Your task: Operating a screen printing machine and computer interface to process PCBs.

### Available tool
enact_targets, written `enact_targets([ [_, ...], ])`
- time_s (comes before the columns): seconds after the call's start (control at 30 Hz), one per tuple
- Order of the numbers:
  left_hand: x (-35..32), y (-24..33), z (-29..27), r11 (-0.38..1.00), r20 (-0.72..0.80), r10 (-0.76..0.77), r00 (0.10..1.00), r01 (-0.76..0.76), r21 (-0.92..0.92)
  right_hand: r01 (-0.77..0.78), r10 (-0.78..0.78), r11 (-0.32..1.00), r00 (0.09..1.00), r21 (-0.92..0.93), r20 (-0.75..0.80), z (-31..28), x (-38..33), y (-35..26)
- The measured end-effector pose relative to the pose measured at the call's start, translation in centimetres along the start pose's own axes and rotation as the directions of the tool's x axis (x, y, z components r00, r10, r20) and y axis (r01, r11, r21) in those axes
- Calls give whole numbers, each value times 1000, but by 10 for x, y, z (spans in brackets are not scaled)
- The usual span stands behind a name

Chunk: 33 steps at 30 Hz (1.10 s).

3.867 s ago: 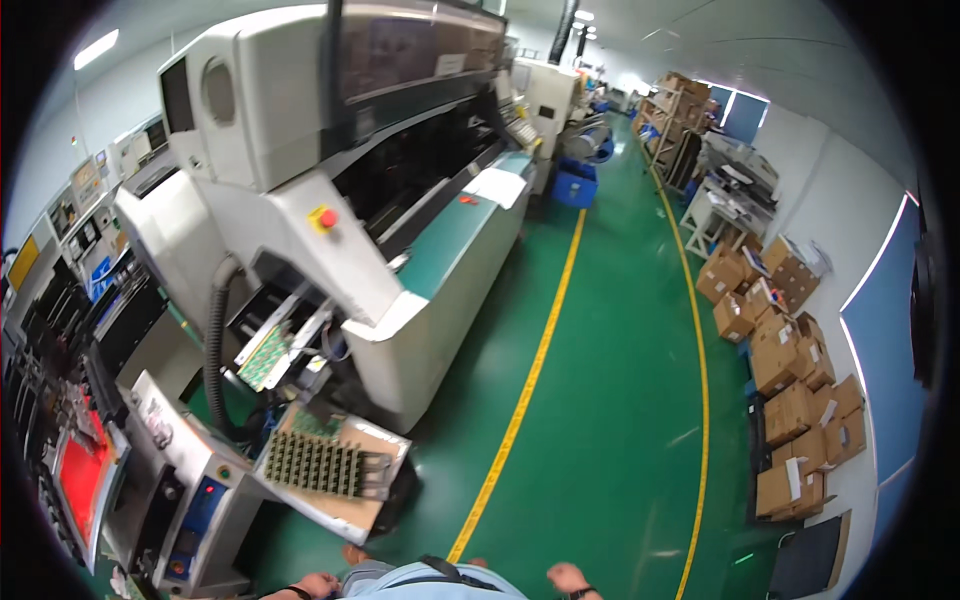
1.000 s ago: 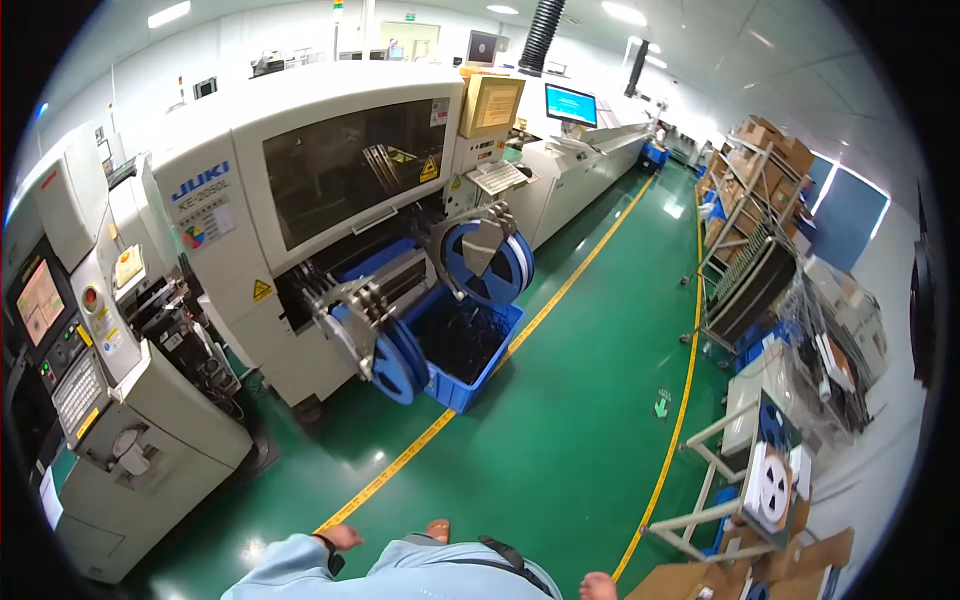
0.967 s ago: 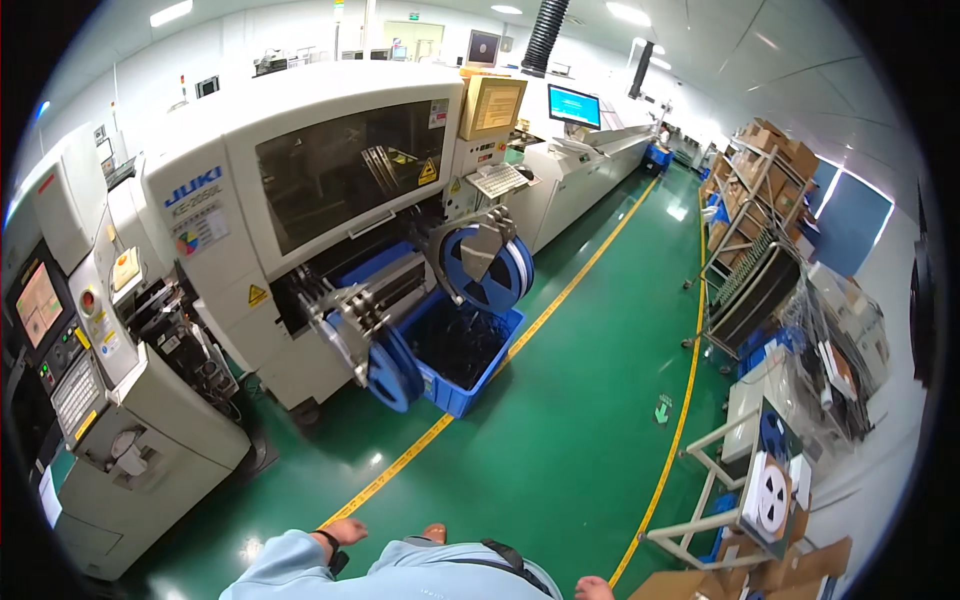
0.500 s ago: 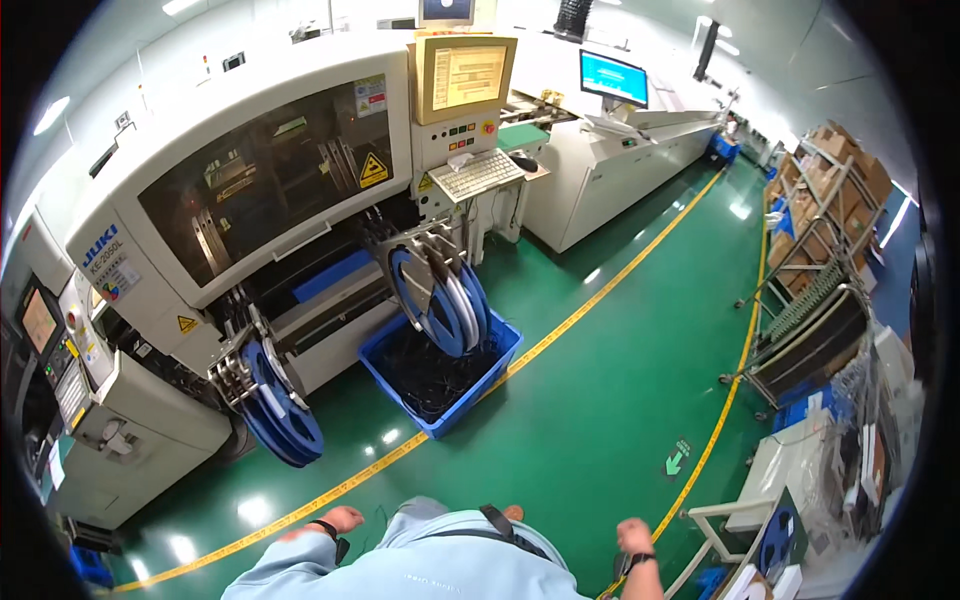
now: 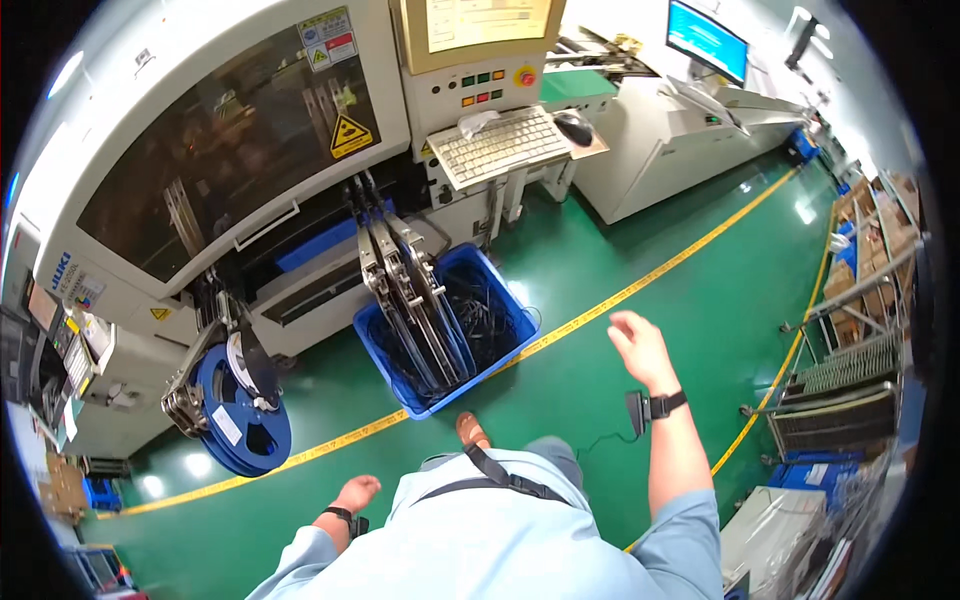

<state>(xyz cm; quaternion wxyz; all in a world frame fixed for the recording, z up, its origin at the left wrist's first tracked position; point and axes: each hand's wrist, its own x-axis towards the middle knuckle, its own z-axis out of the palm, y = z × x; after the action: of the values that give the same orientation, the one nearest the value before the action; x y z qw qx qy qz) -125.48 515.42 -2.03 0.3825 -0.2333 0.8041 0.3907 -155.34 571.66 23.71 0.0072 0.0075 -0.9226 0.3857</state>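
Observation:
My right hand [image 5: 642, 350] is raised over the green floor, right of a blue plastic crate [image 5: 417, 408]. Its fingers are loosely bent with the thumb apart, and nothing is in it. Low on the left, my left hand [image 5: 357, 492] hangs beside my body, its fingers slightly curled and no object visible in them. Both hands are clear of everything around. Dark, tangled strips [image 5: 488, 318] fill the crate. Several metal tape feeders [image 5: 405, 290] slope down from a large white machine [image 5: 395, 70] over it. Farther left, blue reels [image 5: 240, 415] hang from another feeder.
A keyboard [image 5: 500, 145] and a mouse [image 5: 573, 127] rest on shelves below the machine's screen [image 5: 485, 22]. Yellow floor tape [image 5: 640, 285] runs past the crate. Racks of boxes [image 5: 875, 250] and a wheeled cart [image 5: 840, 390] line the right side. A monitor [image 5: 706, 40] stands behind.
My view has moved closer to the machine and crate. My right hand has risen and reached forward from beside my body. My left hand stays low.

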Motion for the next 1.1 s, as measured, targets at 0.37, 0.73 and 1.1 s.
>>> enact_targets([
  [0.37,-26,66,103,714,-301,-433,850,119,-690,709,-705,704,705,-43,81,8,290,-117],
  [0.73,-114,210,261,620,-219,-663,716,361,-696,708,-718,693,695,135,40,63,418,-146],
  [1.1,-101,248,259,449,-184,-693,697,218,-866,394,-477,853,855,343,204,97,419,-181],
])
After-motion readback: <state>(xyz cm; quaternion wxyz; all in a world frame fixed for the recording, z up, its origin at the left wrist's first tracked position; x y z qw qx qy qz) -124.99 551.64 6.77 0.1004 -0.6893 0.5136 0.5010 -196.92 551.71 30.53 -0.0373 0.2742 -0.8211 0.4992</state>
